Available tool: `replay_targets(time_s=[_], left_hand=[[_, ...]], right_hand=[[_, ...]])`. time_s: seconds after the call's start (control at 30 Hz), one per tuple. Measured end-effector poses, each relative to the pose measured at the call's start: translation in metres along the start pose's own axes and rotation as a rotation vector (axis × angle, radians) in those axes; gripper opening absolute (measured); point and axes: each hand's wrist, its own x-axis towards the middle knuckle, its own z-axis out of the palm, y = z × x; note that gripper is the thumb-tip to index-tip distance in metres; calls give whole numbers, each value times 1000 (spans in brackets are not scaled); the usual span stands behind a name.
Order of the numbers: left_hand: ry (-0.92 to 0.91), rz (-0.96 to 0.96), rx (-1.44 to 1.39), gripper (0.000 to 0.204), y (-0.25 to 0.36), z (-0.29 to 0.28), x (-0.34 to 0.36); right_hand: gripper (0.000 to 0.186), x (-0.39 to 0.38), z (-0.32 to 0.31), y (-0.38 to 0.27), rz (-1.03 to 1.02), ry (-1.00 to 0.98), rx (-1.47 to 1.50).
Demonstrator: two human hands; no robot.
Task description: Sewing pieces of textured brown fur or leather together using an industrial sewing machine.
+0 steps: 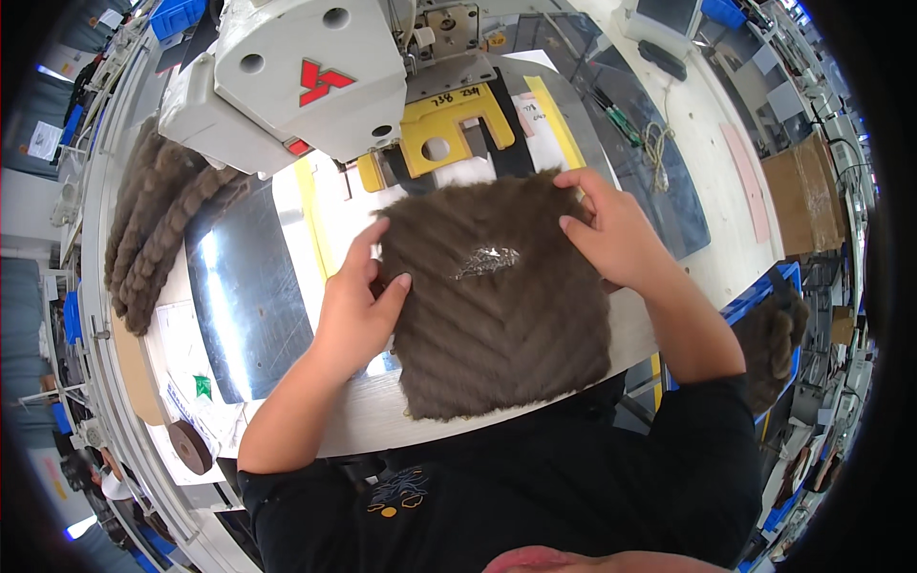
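Observation:
Between my two hands a square panel of brown, ribbed faux fur [497, 329] is spread in front of the sewing machine. A small shiny, clear patch [489, 261] sits on its upper middle. My left hand [361, 301] grips the panel's left edge between thumb and fingers. At the upper right corner, my right hand [607, 229] pinches the fur. The far edge of the panel lies close to the machine's yellow clamp plate [458, 129], and its near edge reaches over the table's front edge.
The white sewing machine head [287, 76] stands at the upper left. Brown fur pieces [158, 224] are stacked at the left, near a brown tape roll [190, 447]. Green-handled tools [619, 119] and a cord [657, 153] lie at the right. A blue bin [755, 301] with fur stands beyond my right arm.

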Motion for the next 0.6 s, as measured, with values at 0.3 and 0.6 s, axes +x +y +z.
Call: replay_targets(time_s=[0.3, 0.6], left_hand=[[194, 198, 90, 44, -1, 13, -5], [254, 120, 173, 42, -10, 2, 6]], right_hand=[[35, 11, 6, 10, -68, 63, 34], [36, 29, 12, -8, -122, 31, -75]])
